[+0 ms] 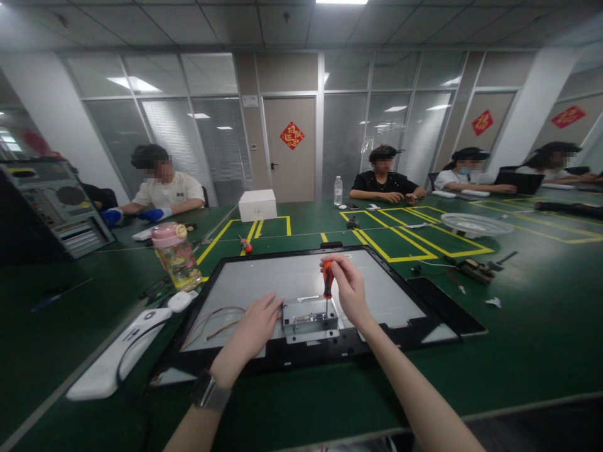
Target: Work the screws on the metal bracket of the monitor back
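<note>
A flat monitor panel [264, 279] in a black frame lies face down on the green table in front of me. A small metal circuit-board cover [308, 317] sits on its near middle. My right hand [349, 290] is closed round a screwdriver with a red and black handle [328, 279], held upright with its tip down on the metal cover. My left hand [257, 326] rests on the panel with its fingertips against the cover's left edge. Thin coloured wires [214, 317] curl on the panel to the left.
A pink-lidded bottle [176, 254], a white case [179, 301] and a white monitor stand [115, 358] lie to my left. A white box [257, 204], water bottle [338, 190], clear dish [475, 224] and small parts sit further off. Several people sit at the far side.
</note>
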`<state>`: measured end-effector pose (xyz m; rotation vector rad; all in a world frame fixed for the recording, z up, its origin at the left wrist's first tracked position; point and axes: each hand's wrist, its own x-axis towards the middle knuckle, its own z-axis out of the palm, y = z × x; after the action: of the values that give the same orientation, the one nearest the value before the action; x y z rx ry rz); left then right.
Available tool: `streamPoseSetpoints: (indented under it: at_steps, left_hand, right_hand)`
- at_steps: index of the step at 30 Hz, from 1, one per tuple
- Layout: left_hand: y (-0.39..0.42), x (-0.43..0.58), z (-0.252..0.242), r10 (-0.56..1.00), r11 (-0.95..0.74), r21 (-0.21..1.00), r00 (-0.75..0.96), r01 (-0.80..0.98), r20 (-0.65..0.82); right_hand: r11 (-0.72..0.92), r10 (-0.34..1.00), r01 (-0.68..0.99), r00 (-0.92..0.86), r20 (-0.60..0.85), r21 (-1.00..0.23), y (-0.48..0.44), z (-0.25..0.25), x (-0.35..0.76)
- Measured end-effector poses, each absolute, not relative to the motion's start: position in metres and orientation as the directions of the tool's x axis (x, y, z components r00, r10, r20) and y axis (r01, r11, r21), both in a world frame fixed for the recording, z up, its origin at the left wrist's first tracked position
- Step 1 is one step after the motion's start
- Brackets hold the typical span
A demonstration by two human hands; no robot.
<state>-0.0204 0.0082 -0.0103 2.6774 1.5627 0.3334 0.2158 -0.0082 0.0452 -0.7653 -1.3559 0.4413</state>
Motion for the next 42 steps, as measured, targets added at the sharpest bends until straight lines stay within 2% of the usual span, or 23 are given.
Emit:
streamPoseSetpoints:
  at_steps: [5, 12, 20, 26, 31, 37, 42]
  left_hand:
    - [0.0066, -0.0184, -0.0086, 0.862, -0.496, 0.091, 0.477, 0.863, 0.172]
    - [0.0062, -0.0184, -0.0088, 0.872, -0.484, 0.103, 0.468, 0.869, 0.146]
    - [0.0057, -0.0175, -0.0076, 0.867, -0.491, 0.119, 0.471, 0.863, 0.164]
    - [0.0064, -0.0195, -0.0100, 0.861, -0.500, 0.134, 0.474, 0.855, 0.184]
    - [0.0070, -0.0189, -0.0103, 0.870, -0.485, 0.120, 0.464, 0.866, 0.170]
    - [0.0086, -0.0198, -0.0117, 0.866, -0.493, 0.136, 0.468, 0.860, 0.179]
    - [0.0063, -0.0181, -0.0090, 0.872, -0.485, 0.138, 0.465, 0.864, 0.154]
  right_hand:
    - [0.725, 0.632, 0.218, 0.165, 0.757, -0.653, -0.0070, 0.0462, 0.2136]
    - [0.666, 0.736, 0.075, 0.097, 0.670, -0.742, -0.0082, 0.0434, 0.2151]
    - [0.718, 0.550, 0.377, 0.208, 0.809, -0.585, -0.0118, 0.0497, 0.2125]
    - [0.738, 0.596, 0.299, 0.134, 0.792, -0.605, -0.0125, 0.0470, 0.2145]
    - [0.720, 0.533, 0.400, 0.204, 0.821, -0.567, -0.0132, 0.0488, 0.2127]
    - [0.736, 0.616, 0.259, 0.130, 0.777, -0.626, -0.0123, 0.0448, 0.2138]
    - [0.718, 0.535, 0.397, 0.209, 0.819, -0.571, -0.0140, 0.0475, 0.2110]
